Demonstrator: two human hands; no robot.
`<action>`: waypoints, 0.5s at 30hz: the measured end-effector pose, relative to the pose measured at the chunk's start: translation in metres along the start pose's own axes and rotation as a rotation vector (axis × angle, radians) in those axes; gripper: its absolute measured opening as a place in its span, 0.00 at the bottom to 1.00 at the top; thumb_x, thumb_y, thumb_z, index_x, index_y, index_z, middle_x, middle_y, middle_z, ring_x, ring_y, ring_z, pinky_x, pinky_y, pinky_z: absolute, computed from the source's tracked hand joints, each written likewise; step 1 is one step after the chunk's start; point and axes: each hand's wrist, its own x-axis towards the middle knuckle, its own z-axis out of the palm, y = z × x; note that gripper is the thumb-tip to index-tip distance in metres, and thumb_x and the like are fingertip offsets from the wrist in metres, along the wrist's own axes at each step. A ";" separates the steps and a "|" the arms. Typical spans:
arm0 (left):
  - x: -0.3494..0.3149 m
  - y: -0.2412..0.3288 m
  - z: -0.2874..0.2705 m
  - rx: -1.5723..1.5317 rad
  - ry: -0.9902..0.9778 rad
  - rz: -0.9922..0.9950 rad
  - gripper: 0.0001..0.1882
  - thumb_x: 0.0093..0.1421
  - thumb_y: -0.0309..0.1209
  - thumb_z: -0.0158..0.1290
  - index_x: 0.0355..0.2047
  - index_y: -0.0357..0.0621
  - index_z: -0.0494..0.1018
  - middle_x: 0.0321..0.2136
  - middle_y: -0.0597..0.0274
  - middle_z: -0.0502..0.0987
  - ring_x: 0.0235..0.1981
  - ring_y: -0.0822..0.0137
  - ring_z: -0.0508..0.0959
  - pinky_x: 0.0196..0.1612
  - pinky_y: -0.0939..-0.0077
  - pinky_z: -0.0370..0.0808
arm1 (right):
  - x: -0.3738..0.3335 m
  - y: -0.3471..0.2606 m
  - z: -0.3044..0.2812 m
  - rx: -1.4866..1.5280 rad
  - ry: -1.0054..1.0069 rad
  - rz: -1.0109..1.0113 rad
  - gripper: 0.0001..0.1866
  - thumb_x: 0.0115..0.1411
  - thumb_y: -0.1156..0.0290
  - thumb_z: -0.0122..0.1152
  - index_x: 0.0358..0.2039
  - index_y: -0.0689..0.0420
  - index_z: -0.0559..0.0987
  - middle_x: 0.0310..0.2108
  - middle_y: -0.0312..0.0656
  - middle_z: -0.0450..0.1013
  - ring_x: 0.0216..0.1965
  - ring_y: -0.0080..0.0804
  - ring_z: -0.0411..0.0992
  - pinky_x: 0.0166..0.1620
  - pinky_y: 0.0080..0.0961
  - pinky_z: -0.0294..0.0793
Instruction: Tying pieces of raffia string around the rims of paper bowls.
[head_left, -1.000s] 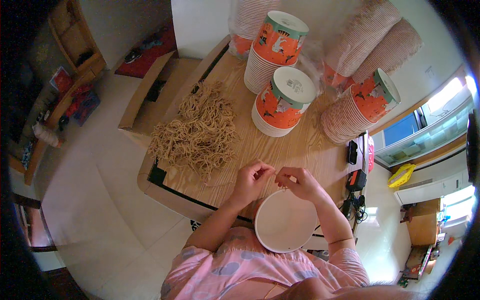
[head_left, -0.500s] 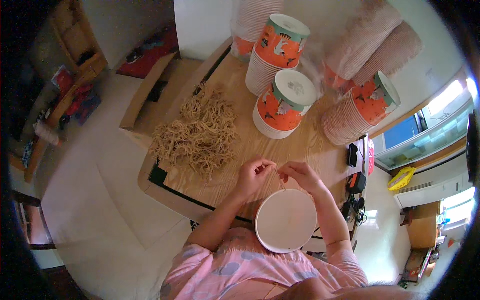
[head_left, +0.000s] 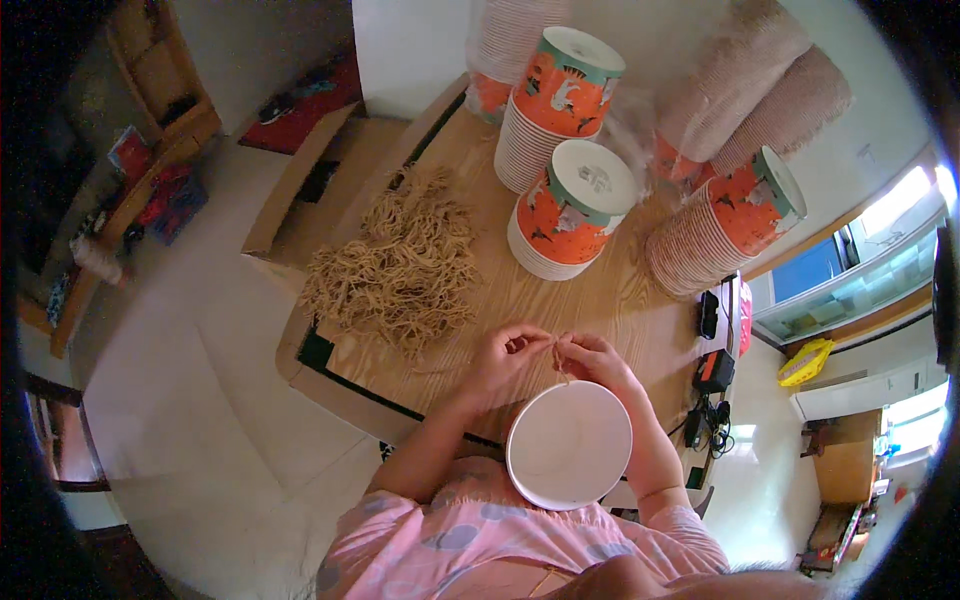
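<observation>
In the head view, two bare hands meet above the counter's near edge, the fingers of each pinched together on one thin length of tan twine (head_left: 563, 371). The left hand (head_left: 508, 360) and the right hand (head_left: 598, 366) nearly touch at the fingertips; the twine drops from them to the far rim of one round white paper bucket (head_left: 570, 448), mouth up, close against a wearer in one pink top with grey spots (head_left: 455, 535). How the twine is fixed there is too small to tell.

One loose heap of tan twine (head_left: 400, 265) lies to the left on the wood-grain counter (head_left: 515, 303). Six stacks of paper buckets crowd the far and right sides: two upside-down orange-and-green stacks near the middle, one in front (head_left: 565, 225) and one behind (head_left: 568, 95); one similar stack, seen at a slant, at right (head_left: 738, 215); and three largely pale, ridged stacks, one at the back (head_left: 518, 40) and two at upper right (head_left: 735, 75) (head_left: 790, 108).

One open brown cardboard box (head_left: 300, 170) sits at the counter's left. Along the right edge are one small black object (head_left: 708, 315), one black-and-orange block (head_left: 713, 370) and a bundle of black cable (head_left: 718, 432).
</observation>
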 end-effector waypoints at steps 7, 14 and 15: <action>0.000 0.017 -0.002 0.364 -0.016 0.262 0.05 0.55 0.27 0.54 0.31 0.39 0.75 0.27 0.62 0.77 0.29 0.71 0.75 0.33 0.79 0.72 | -0.005 -0.002 -0.010 -0.101 -0.127 0.003 0.08 0.57 0.67 0.57 0.26 0.56 0.75 0.20 0.28 0.67 0.21 0.14 0.63 0.25 0.12 0.62; 0.004 -0.002 -0.012 0.456 0.203 0.198 0.05 0.55 0.26 0.54 0.32 0.40 0.74 0.27 0.60 0.76 0.28 0.69 0.76 0.30 0.78 0.72 | -0.016 -0.008 -0.012 -0.211 -0.241 0.009 0.07 0.56 0.70 0.57 0.26 0.59 0.75 0.22 0.29 0.69 0.24 0.15 0.66 0.27 0.14 0.65; 0.005 -0.005 -0.015 0.513 0.200 0.245 0.04 0.53 0.27 0.55 0.30 0.42 0.74 0.26 0.59 0.75 0.26 0.65 0.75 0.29 0.74 0.72 | -0.016 -0.008 -0.013 -0.213 -0.262 0.019 0.07 0.56 0.70 0.57 0.26 0.59 0.75 0.23 0.29 0.70 0.25 0.15 0.67 0.28 0.15 0.65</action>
